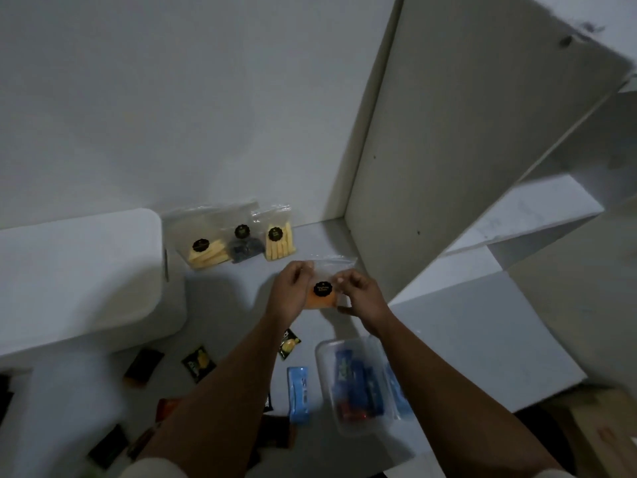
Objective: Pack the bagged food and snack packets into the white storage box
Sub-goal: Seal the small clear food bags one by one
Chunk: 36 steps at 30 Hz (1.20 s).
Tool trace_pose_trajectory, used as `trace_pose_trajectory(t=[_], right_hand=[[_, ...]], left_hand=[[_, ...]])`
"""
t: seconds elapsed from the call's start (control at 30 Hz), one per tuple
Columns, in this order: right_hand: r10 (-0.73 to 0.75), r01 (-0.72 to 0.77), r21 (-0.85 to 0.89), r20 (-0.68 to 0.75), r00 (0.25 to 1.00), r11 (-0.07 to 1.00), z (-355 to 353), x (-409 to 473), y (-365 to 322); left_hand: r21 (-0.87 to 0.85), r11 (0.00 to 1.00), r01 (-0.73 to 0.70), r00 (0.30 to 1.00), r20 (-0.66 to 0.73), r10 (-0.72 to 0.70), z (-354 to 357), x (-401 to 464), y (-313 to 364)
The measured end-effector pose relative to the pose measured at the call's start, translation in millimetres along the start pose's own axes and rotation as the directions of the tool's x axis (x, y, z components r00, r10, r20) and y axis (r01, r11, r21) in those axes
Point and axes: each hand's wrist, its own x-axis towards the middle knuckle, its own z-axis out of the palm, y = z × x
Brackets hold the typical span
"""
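Both hands pinch the clear orange-food bag [322, 294] by its sides, left hand [289, 294] & right hand [358, 295], lifted off the surface [482, 332], prob. for carrying to the white storage box [79, 277] at left. Three more bags [238, 236] lean on the wall; snack packets [198, 363] lie nearer.

Glossy clear plastic bag [325, 291], matt white smooth storage box [79, 277], clear plastic tub [358, 384], shiny blue wrappers [298, 395].
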Motion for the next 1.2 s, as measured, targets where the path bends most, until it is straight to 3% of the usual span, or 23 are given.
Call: trace_pose_trajectory(t=[0.2, 0.43, 0.6, 0.87, 1.2], right_hand=[[-0.087, 0.083, -0.076, -0.046, 0.995, 0.994, 2.8, 99.9, -18.4], [-0.088, 0.075, -0.14, -0.092, 0.992, 0.987, 12.6, 195.2, -17.7], [-0.087, 0.073, -0.137, -0.099, 0.991, 0.988, 27.1, 215.8, -22.0], [-0.11, 0.083, -0.168, -0.158, 0.981, 0.982, 32.0, 229.6, -22.2], [-0.088, 0.023, -0.27, -0.23, 0.969, 0.963, 29.0, 198.6, -12.7]], left_hand=[[0.103, 0.992, 0.071, 0.997, -0.034, -0.068, 28.6, 82.2, -26.5], [-0.053, 0.984, 0.172, 0.976, -0.128, -0.178, 47.7, 153.1, -16.4], [0.101, 0.981, 0.165, 0.959, -0.249, -0.135, 45.3, 178.0, -23.2], [0.292, 0.946, 0.141, 0.961, -0.271, -0.059, 33.6, 193.1, -32.3], [0.401, 0.888, 0.224, 0.957, -0.262, -0.122, 5.7, 155.1, -38.1]])
